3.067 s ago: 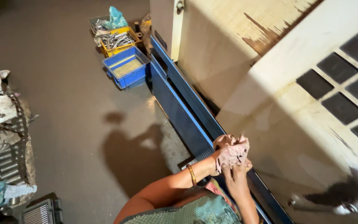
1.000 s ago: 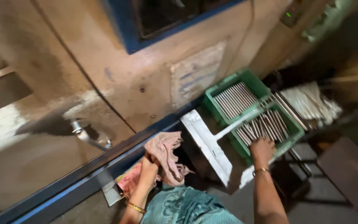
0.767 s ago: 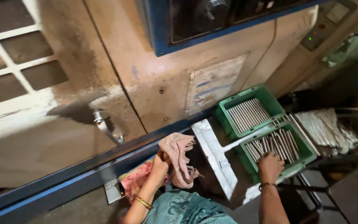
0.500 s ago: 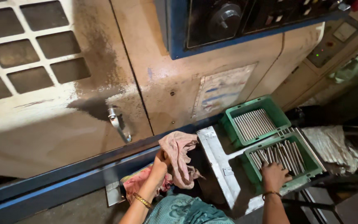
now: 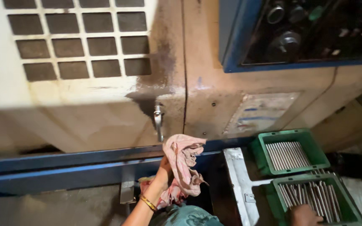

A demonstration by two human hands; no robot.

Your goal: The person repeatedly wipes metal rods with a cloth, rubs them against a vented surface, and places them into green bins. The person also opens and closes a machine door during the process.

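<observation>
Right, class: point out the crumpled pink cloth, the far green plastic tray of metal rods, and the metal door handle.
crumpled pink cloth (image 5: pixel 184 165), head view, middle folds.
far green plastic tray (image 5: pixel 258 150), head view, left rim.
metal door handle (image 5: pixel 159 122), head view, shaft.

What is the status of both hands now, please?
Left hand shut on pink rag, raised near door handle. Right hand on metal rods in near green crate; grip unclear.

Door handle (image 5: pixel 159 122), vent grille (image 5: pixel 78 39), blue control panel (image 5: pixel 298 33).
</observation>
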